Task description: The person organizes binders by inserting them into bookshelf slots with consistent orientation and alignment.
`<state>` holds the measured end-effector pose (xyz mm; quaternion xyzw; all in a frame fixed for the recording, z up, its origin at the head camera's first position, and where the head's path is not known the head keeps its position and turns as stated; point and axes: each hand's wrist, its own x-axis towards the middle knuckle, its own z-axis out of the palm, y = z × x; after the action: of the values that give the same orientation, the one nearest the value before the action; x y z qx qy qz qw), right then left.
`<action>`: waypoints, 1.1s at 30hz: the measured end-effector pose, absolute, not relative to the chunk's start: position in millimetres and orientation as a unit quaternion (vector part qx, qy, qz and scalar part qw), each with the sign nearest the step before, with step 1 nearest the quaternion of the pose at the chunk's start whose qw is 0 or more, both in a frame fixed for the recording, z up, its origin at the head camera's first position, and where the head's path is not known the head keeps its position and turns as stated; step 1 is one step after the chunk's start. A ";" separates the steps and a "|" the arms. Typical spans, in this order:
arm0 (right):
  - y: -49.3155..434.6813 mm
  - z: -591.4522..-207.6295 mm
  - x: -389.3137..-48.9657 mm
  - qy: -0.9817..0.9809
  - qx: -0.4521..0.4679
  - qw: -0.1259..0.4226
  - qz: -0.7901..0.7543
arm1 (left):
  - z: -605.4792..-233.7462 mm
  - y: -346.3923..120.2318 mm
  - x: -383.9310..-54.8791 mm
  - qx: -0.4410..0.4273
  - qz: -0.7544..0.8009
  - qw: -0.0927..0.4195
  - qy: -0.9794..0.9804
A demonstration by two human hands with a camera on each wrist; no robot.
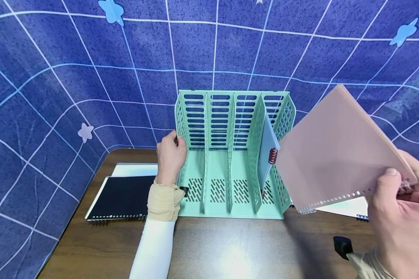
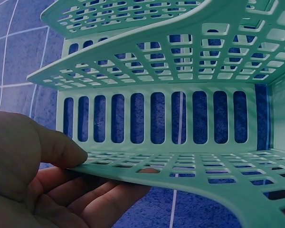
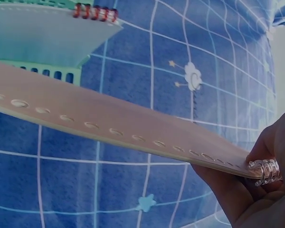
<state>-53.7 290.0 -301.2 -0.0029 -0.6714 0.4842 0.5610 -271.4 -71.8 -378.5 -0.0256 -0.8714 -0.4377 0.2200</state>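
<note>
A mint-green file organizer (image 1: 242, 211) with several upright dividers stands on the table. My left hand (image 1: 172, 157) grips its left side wall; in the left wrist view the thumb lies on the inner face and the fingers behind the perforated panel (image 2: 213, 171). A light blue notebook (image 1: 267, 145) with red rings stands in the rightmost compartment. My right hand (image 1: 401, 209) pinches a pinkish notebook (image 1: 338, 151) by the corner near its clear rings (image 3: 265, 171), raised and tilted right of the organizer. It overlaps the organizer's right wall in the head view.
A black-covered notebook (image 1: 122, 197) lies left of the organizer, over another pale one (image 1: 134, 169). A white notebook (image 1: 349, 207) with dark rings lies on the right, partly hidden. A blue patterned cloth (image 1: 143, 46) hangs behind the wooden table (image 1: 209, 248).
</note>
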 end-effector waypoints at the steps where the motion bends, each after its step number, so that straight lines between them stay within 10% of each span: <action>1: 288.3 -301.4 -54.8 -0.675 -0.006 0.560 0.480 | -378.5 -71.7 -271.5 -0.025 -0.437 0.220 -0.872; 33: 266.8 -323.7 -84.6 -0.749 -0.064 0.559 0.350 | -375.9 -69.7 -270.0 -0.021 -0.441 0.215 -0.871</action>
<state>-84.6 266.8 -323.7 -0.0639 -0.7490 0.3502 0.5588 -270.0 -69.7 -375.9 -0.0209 -0.8710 -0.4409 0.2155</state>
